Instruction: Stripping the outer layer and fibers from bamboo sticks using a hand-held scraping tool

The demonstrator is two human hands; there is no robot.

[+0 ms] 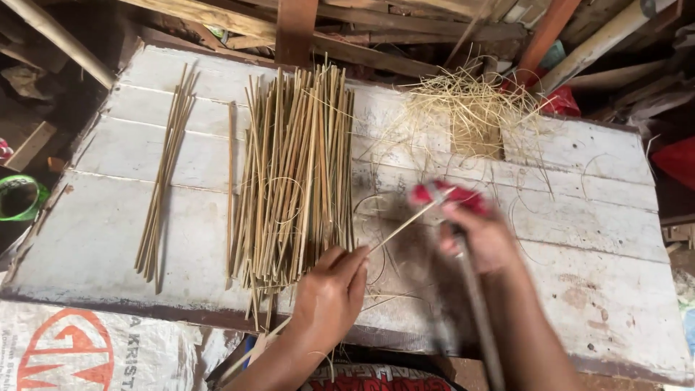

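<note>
A whitewashed plank table (108, 232) lies under both hands. Just beyond the left hand (329, 297) rests a big heap of split bamboo sticks (297, 174), with a thinner bundle of sticks (165, 174) farther to its left. Beyond the right hand (483, 235) sits a tangle of pale shavings (470, 108). The left hand pinches one thin bamboo stick (405, 223); the right, blurred, grips a red-handled knife (452, 197) against it. A green bowl (22, 197) sits far left, contents unclear.
</note>
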